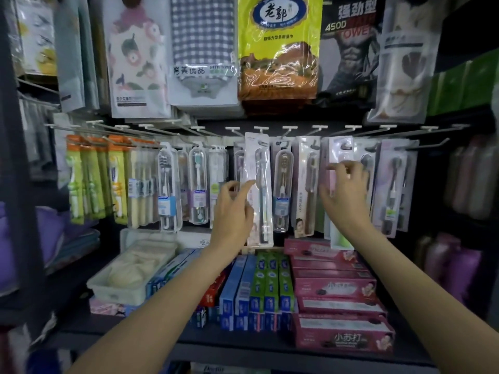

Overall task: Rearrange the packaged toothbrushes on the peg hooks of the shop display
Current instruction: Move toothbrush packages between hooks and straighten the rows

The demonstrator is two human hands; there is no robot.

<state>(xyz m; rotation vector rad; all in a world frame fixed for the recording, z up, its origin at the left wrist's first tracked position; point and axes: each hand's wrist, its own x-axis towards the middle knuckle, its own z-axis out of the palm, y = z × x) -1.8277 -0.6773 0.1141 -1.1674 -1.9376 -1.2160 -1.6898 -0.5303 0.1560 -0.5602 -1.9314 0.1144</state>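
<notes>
A row of peg hooks [270, 129] runs across the display, and packaged toothbrushes hang from it side by side. Take the white pack [259, 190] near the middle of the row as the landmark: it is a long pale card with one brush in a clear blister, and it hangs slightly tilted, standing out in front of its neighbours.

The left hand [233, 209] is raised just left of the white pack. Its thumb and forefinger meet the pack's left edge about halfway down, in what looks like a light pinch; the other fingers are loosely curled behind.

The right hand [344, 193] is up well to the right of the white pack, at a pink pack [339, 155] that hangs two hooks over. Its fingers are bent, with the tips on the front of the pink pack below its hang hole; whether they grip it or only touch it I cannot tell.

Between the white pack and the pink pack hang a clear case [282, 190] and a card pack [306, 190] with a face printed at its foot. Left of the white pack hang more clear cases, and far left the orange-topped green packs [91, 179].

Below the white pack, on the shelf [243, 344], lie toothpaste boxes: blue and green ones [266, 287] straight beneath, pink ones [334, 290] to the right. A white tray [116, 292] sits lower left. Above the white pack hang bagged towels, among them a yellow bag [278, 47].
</notes>
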